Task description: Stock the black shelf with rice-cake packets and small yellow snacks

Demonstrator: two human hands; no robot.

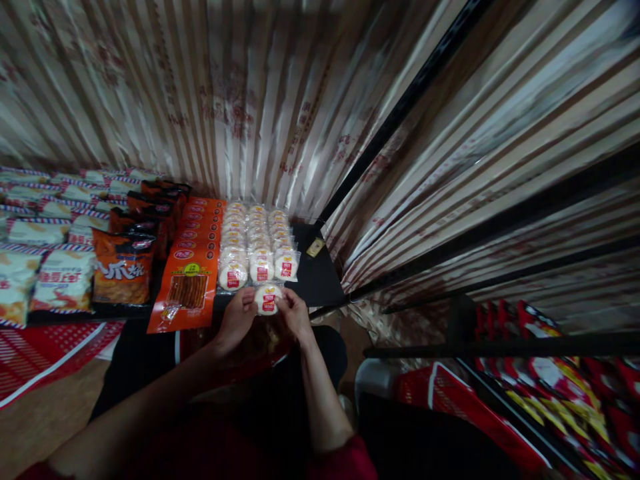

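Note:
Between my two hands is a round white rice cracker packet (269,300) with a red label, in clear wrap. My left hand (240,317) pinches its left edge, and my right hand (294,312) pinches its right edge. Just beyond it, three overlapping rows of the same packets (261,265) lie on the black shelf (323,273). Left of these rows, orange packs of brown strips (187,287) overlap in a column, the front one jutting over the shelf edge.
Orange snack bags (123,267) and white snack bags (63,280) fill the shelf's left. A small yellowish packet (315,247) lies at its right end by a black pole (400,113). Pleated curtains (260,100) hang behind. Red baskets (55,360) and red snack packs (555,373) stand lower down.

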